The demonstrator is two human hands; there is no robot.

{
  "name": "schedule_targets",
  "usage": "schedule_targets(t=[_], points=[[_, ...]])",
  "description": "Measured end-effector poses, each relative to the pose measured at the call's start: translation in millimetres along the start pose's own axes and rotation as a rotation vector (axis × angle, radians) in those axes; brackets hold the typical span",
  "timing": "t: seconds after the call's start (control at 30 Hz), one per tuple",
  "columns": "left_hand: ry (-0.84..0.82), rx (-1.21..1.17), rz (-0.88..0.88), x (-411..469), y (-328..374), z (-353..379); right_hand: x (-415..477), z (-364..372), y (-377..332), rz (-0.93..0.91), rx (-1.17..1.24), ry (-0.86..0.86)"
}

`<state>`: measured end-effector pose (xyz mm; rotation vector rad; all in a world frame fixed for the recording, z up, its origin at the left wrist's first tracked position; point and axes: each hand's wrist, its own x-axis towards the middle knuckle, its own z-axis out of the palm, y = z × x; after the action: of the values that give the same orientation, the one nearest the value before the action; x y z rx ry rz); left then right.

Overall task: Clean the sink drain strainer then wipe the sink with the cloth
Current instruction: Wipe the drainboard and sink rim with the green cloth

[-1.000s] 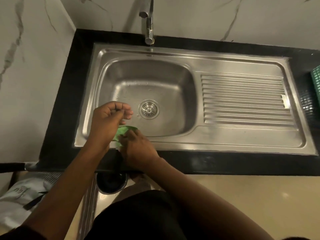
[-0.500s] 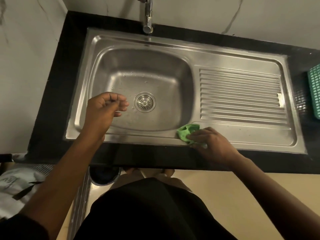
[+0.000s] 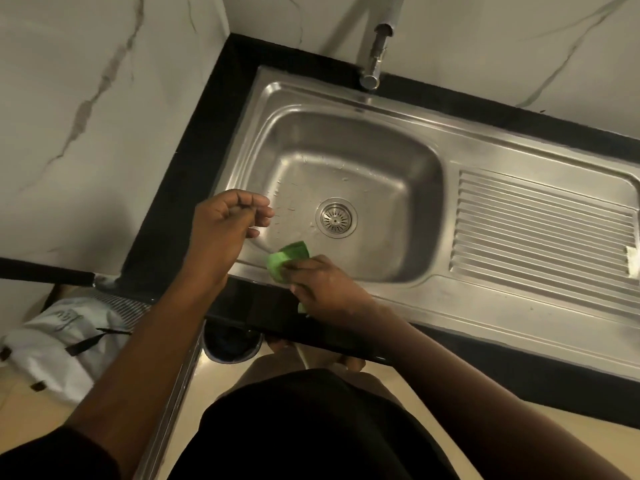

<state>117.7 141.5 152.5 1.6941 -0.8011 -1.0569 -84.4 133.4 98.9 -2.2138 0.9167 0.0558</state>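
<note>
Gripping a crumpled green cloth [image 3: 289, 259] in the right hand [image 3: 323, 289] against the steel sink's [image 3: 485, 306] near rim; holding the left hand [image 3: 225, 230] loosely curled, empty, alongside, with the round slotted strainer [image 3: 335, 218] just beyond both.

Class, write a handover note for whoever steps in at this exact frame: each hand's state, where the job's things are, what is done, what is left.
Left hand: above the basin's near-left side, fingers curled; unclear whether they pinch anything.
Right hand: grips the green cloth against the sink's near rim.
Drain strainer: seated in the drain, looks free of debris.
Done: strainer apparently clean; cloth at the rim.
Left: droplets on the basin floor; wipe basin and drainboard.
</note>
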Motion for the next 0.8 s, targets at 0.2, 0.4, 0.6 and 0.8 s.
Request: schedule_targets(t=[0.2,0.4,0.6,0.8], points=[[0.105,-0.014,-0.019,12,-2,-39,52,21,-35,-0.069,0.031,0.011],[0.159,-0.021,-0.044,24,0,-63,22,-1,3,-0.124,-0.028,-0.007],[0.167,-0.009,-0.072,34,2,-73,16,-4,23,-0.096,-0.031,0.05],[0.183,0.0,-0.102,46,3,-82,78,34,-19,-0.399,-0.015,0.074]])
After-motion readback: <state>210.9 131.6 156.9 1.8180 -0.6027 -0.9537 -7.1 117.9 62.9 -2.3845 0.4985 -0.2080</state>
